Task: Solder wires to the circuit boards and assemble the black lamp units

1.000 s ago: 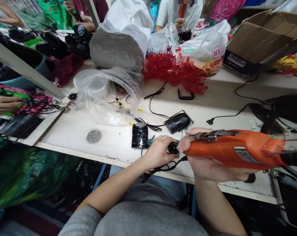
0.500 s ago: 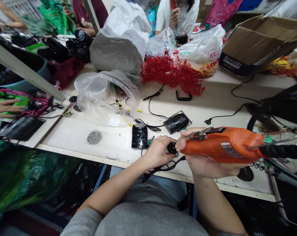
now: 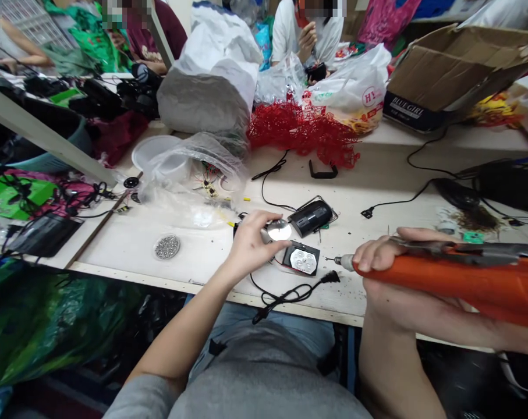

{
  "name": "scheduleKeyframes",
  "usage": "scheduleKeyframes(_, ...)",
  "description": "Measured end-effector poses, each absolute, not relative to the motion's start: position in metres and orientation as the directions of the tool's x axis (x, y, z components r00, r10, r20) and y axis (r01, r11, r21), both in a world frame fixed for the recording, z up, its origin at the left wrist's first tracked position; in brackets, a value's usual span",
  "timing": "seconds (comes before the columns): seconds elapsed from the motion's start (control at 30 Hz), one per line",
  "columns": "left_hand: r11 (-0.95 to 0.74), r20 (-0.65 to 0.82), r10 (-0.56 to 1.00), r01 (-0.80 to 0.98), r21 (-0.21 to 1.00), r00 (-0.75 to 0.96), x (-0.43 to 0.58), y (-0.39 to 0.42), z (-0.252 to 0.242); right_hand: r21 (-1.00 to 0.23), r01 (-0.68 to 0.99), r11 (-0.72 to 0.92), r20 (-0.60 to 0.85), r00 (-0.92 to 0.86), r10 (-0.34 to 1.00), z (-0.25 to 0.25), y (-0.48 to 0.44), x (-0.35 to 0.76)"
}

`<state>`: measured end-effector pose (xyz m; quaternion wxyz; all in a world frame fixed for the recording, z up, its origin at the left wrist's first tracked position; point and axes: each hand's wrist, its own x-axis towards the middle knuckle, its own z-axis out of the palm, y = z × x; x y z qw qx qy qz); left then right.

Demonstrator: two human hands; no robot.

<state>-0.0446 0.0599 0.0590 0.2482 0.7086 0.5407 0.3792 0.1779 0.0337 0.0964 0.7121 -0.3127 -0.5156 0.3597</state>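
In the head view, my left hand (image 3: pixel 248 244) pinches a round, shiny disc (image 3: pixel 280 230) by its edge, between thumb and fingers. Just below the disc lies a black square housing (image 3: pixel 304 261) with a silvery panel of round lenses facing up. My right hand (image 3: pixel 379 254) is wrapped round an orange electric screwdriver (image 3: pixel 460 279), whose bit points left and is apart from the housing. A black power cord (image 3: pixel 285 298) with a plug lies in front of the housing. Behind it sits a curved black shell (image 3: pixel 311 217).
A round dish of small metal screws (image 3: pixel 166 247) stands to the left. Clear plastic bags and a white tub (image 3: pixel 154 152) lie behind it. Red plastic netting (image 3: pixel 298 134), a white sack (image 3: pixel 206 93) and a cardboard box (image 3: pixel 456 75) line the back. Other people sit across the bench.
My right hand has drawn the screwdriver to the right, away from the work. My left hand has risen from the dark piece and now holds the shiny disc. The lens panel now shows.
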Motion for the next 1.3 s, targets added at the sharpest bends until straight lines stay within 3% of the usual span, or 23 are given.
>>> scheduleKeyframes(0.13, -0.222, 0.166, 0.973, 0.824, 0.522, 0.157, -0.05, 0.078, 0.053, -0.833, -0.256, 0.49, 0.451, 0.197, 0.87, 0.087, 0.033, 0.181)
scheduleKeyframes(0.27, -0.196, 0.064, 0.981, 0.928, 0.317, 0.185, -0.041, 0.084, 0.041, -0.851, -0.284, 0.441, 0.403, 0.185, 0.897, 0.081, 0.029, 0.178)
scheduleKeyframes(0.5, -0.217, 0.024, 0.976, 0.96, 0.176, 0.217, -0.035, 0.085, 0.041, -0.849, -0.312, 0.426, 0.383, 0.191, 0.904, 0.072, 0.029, 0.182)
scheduleKeyframes(0.63, -0.2, -0.039, 0.977, 0.963, 0.178, 0.21, -0.037, 0.082, 0.049, -0.829, -0.355, 0.431, 0.404, 0.15, 0.902, 0.067, 0.032, 0.189)
scheduleKeyframes(0.73, -0.204, -0.016, 0.976, 0.942, 0.266, 0.216, -0.037, 0.077, 0.06, -0.803, -0.408, 0.434, 0.422, 0.124, 0.898, 0.067, 0.033, 0.191)
scheduleKeyframes(0.83, -0.415, 0.059, 0.898, 0.797, 0.439, 0.436, -0.029, 0.069, 0.074, -0.802, -0.42, 0.426, 0.418, 0.116, 0.901, 0.066, 0.032, 0.192)
scheduleKeyframes(0.9, -0.568, 0.064, 0.782, 0.667, 0.482, 0.62, -0.018, 0.062, 0.081, -0.803, -0.419, 0.424, 0.415, 0.118, 0.902, 0.064, 0.032, 0.192)
scheduleKeyframes(0.97, -0.648, 0.002, 0.705, 0.643, 0.409, 0.709, -0.005, 0.056, 0.084, -0.805, -0.415, 0.424, 0.411, 0.127, 0.903, 0.062, 0.031, 0.193)
scheduleKeyframes(1.1, -0.686, -0.102, 0.703, 0.709, 0.163, 0.704, 0.016, 0.05, 0.077, -0.812, -0.412, 0.414, 0.395, 0.135, 0.909, 0.062, 0.03, 0.195)
scheduleKeyframes(1.17, -0.682, -0.092, 0.712, 0.716, 0.15, 0.696, 0.017, 0.05, 0.072, -0.804, -0.429, 0.412, 0.394, 0.134, 0.909, 0.064, 0.029, 0.196)
scheduleKeyframes(1.23, -0.639, -0.044, 0.741, 0.724, 0.261, 0.67, 0.012, 0.051, 0.067, -0.797, -0.446, 0.407, 0.393, 0.129, 0.91, 0.064, 0.028, 0.198)
scheduleKeyframes(1.3, -0.514, 0.015, 0.811, 0.699, 0.497, 0.585, 0.002, 0.052, 0.063, -0.805, -0.438, 0.4, 0.385, 0.128, 0.914, 0.065, 0.028, 0.199)
